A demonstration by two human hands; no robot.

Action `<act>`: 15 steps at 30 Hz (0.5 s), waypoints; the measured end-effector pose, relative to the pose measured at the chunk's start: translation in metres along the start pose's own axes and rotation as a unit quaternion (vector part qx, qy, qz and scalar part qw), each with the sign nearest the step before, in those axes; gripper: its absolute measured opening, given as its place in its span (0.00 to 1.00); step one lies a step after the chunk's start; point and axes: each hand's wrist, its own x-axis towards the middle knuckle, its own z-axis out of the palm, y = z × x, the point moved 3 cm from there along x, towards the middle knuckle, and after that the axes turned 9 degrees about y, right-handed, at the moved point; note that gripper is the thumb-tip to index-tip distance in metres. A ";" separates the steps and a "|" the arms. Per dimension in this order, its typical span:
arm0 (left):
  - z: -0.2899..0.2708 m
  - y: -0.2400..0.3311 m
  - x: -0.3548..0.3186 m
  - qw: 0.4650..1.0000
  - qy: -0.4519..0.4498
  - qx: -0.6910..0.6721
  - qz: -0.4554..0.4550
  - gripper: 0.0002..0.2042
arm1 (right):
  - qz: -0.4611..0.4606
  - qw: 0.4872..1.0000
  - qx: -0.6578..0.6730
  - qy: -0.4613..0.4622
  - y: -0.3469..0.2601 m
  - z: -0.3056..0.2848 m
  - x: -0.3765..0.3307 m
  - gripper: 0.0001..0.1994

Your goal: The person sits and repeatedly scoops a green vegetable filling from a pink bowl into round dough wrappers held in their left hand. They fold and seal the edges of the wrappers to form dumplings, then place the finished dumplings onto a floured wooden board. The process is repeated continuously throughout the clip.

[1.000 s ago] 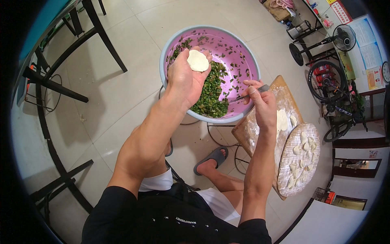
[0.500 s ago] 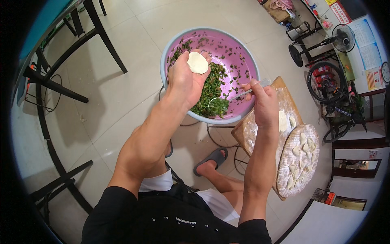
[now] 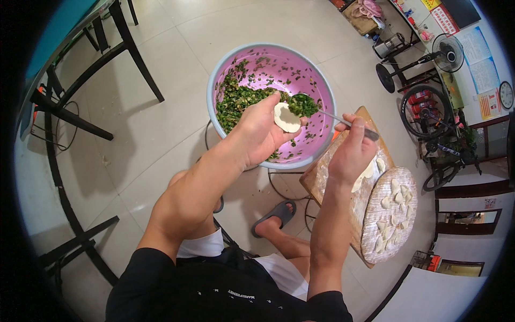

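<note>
My left hand (image 3: pixel 262 131) holds a round white dumpling wrapper (image 3: pixel 290 124) on its palm and fingers, above the near part of a large basin (image 3: pixel 325 140) with a pink inside and a pale blue-grey rim. A metal spoon (image 3: pixel 339 118) is gripped by its dark handle end in my right hand (image 3: pixel 351 155), fingers closed round it. Its bowl, heaped with chopped green filling (image 3: pixel 303 105), hangs at the wrapper's upper right edge and shades part of it. More green filling (image 3: pixel 230 102) lies in the basin's left side, and bits stick to its wall.
Right of the basin is a floured wooden board (image 3: pixel 322 174) with pale dough pieces (image 3: pixel 363 178). A round ridged tray (image 3: pixel 375 214) overlaps it, bearing several folded dumplings (image 3: pixel 398 197). A black-framed chair (image 3: pixel 137 59) stands left; a fan (image 3: pixel 448 52) and bicycle (image 3: pixel 426 115) stand right.
The spoon has risen out of the basin with a heap of filling and come beside the wrapper. My left hand has moved right and nearer, carrying the wrapper toward the spoon.
</note>
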 end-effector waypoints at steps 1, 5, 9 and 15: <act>0.002 0.000 -0.002 1.000 -0.005 0.004 0.000 0.24 | -0.030 0.999 -0.023 -0.003 -0.002 0.002 -0.009 0.13; 0.000 0.000 -0.002 1.000 -0.014 -0.004 -0.002 0.25 | -0.272 0.948 -0.150 -0.070 -0.014 0.006 -0.032 0.08; 0.002 0.001 -0.004 1.000 -0.011 -0.021 -0.018 0.24 | -0.397 0.882 -0.222 -0.122 -0.019 0.000 -0.051 0.06; 0.006 0.003 -0.007 0.998 -0.009 0.035 -0.046 0.27 | -0.486 0.810 -0.289 -0.158 -0.015 -0.010 -0.068 0.08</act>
